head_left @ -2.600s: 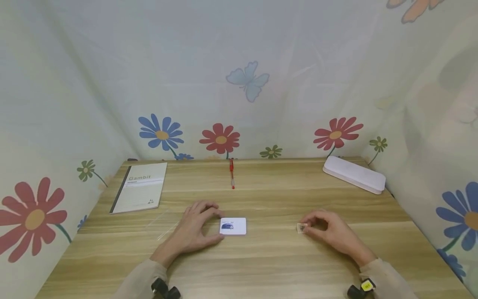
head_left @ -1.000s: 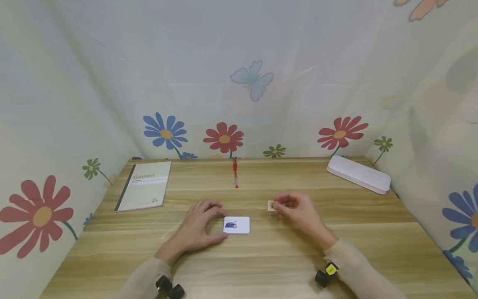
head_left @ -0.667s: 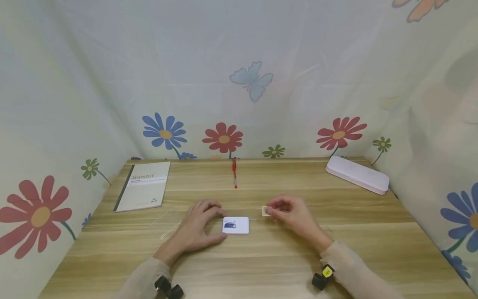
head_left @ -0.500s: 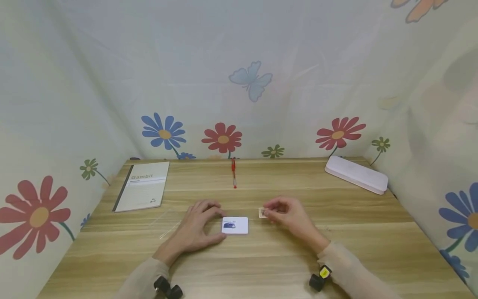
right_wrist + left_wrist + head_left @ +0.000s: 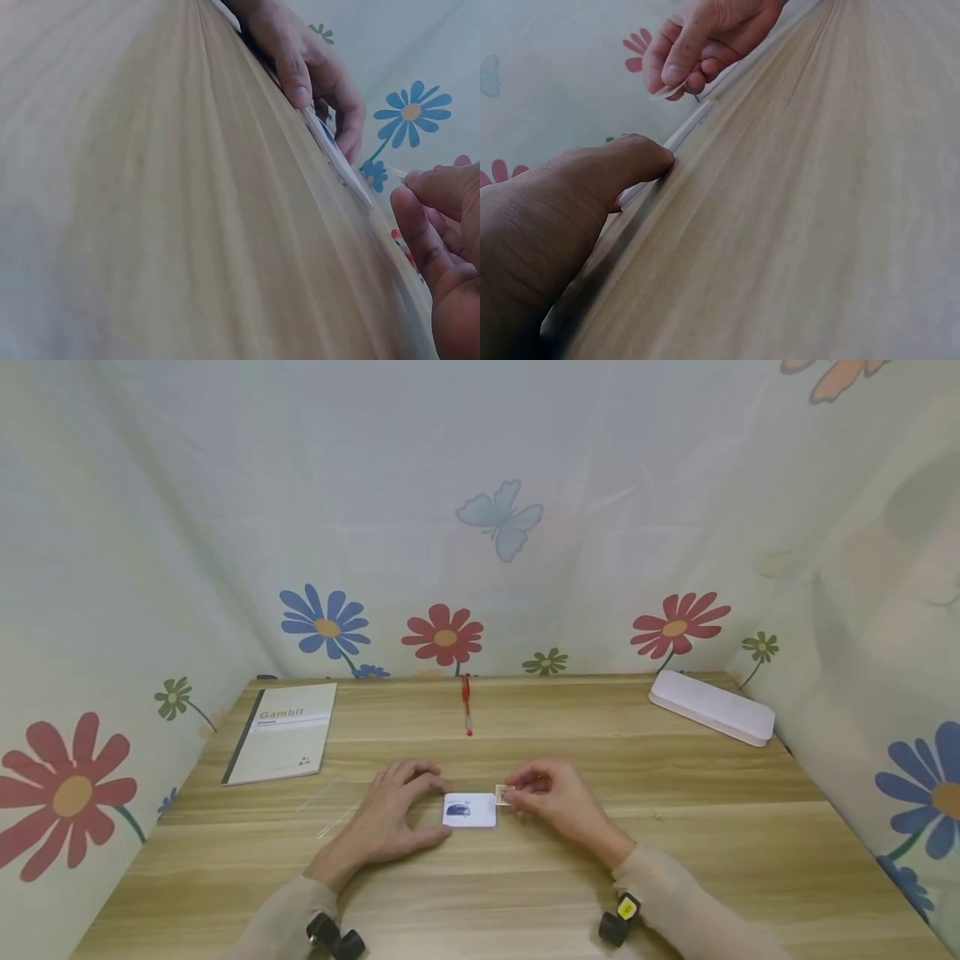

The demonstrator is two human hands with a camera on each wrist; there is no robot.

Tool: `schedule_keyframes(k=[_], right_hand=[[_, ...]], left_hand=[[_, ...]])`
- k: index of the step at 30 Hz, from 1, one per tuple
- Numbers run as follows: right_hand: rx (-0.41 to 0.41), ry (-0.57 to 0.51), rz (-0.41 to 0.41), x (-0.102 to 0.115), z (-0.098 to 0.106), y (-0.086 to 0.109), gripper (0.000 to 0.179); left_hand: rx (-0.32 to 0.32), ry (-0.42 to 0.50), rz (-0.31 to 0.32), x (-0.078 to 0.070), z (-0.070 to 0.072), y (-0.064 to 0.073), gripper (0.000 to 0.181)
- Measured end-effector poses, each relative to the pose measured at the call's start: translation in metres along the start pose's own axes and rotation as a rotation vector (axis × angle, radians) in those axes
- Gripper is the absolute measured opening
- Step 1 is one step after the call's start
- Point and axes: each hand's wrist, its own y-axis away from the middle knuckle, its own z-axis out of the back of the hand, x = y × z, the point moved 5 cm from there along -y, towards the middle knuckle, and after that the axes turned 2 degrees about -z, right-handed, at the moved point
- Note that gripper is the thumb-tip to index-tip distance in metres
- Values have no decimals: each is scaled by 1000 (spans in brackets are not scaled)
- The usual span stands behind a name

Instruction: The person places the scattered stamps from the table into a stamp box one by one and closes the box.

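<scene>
Sm. card [image 5: 502,793] pinched in R grip [image 5: 562,802], raised, just R of box [image 5: 470,811]; box's long axis set L–R, L end held by L grip [image 5: 390,818].

White card [image 5: 482,811] with blue print, red pen [image 5: 467,702], flowered curtain [image 5: 390,510]

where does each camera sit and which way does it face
Head: on the head, facing forward and down at the table; left hand, right hand and both sleeves show.
Left wrist: on that wrist, looking low along the table; left hand near, right hand beyond, pinching a small square.
Right wrist: on that wrist, looking low across the table; right hand at right edge, left hand beyond.
Shared: both wrist views show the flat white piece and flowered backdrop.
</scene>
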Motion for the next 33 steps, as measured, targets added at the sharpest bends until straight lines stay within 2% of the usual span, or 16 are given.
schedule_keyframes(k=[5, 11, 22, 27, 33], right_hand=[[19, 21, 12, -1, -10, -2, 15], [40, 81, 38, -4, -20, -4, 11], [-17, 331, 143, -1, -28, -5, 8], [-33, 361, 143, 0, -31, -6, 7], [-50, 400, 144, 3, -33, -7, 6]], left_hand=[[7, 6, 9, 0, -1, -1, 59], [-11, 7, -14, -2, 0, -2, 59], [13, 3, 17, 1, -2, 1, 58], [18, 3, 14, 1, -3, 0, 59], [-6, 0, -10, 0, -1, 0, 59]])
